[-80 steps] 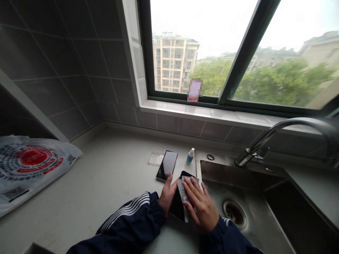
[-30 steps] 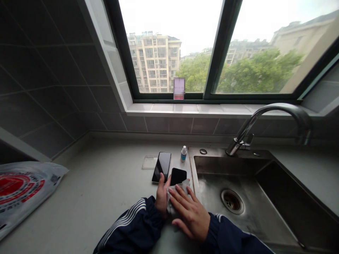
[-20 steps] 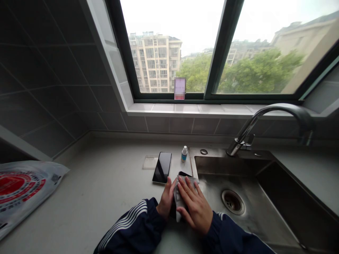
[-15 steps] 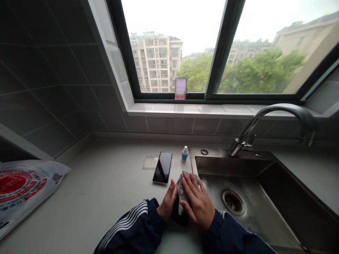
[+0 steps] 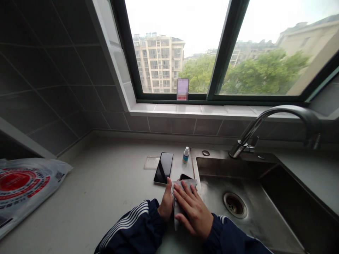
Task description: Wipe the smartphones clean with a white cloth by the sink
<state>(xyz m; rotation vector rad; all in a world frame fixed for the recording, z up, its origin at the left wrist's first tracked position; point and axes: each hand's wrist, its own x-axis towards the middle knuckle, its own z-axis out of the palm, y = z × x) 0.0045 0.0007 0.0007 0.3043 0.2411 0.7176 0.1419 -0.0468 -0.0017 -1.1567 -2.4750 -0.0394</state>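
Note:
My left hand is wrapped around the left side of a dark phone, whose far end sticks out past the fingers. Over its upper face lies a thin grey cloth, pressed down by the flat fingers of my right hand. Most of this phone is hidden under the cloth and hands. Just beyond, a second black phone rests face up on the counter, partly over a clear phone case. A small white bottle with a blue label stands upright to its right.
On the right is a stainless steel sink with a drain and a chrome faucet. A plastic bag with red print lies on the counter at left. A window is behind.
My right hand and the cloth have slid slightly left and nearer to me along the phone. The phone's far end now shows beyond the cloth. The view has shifted slightly.

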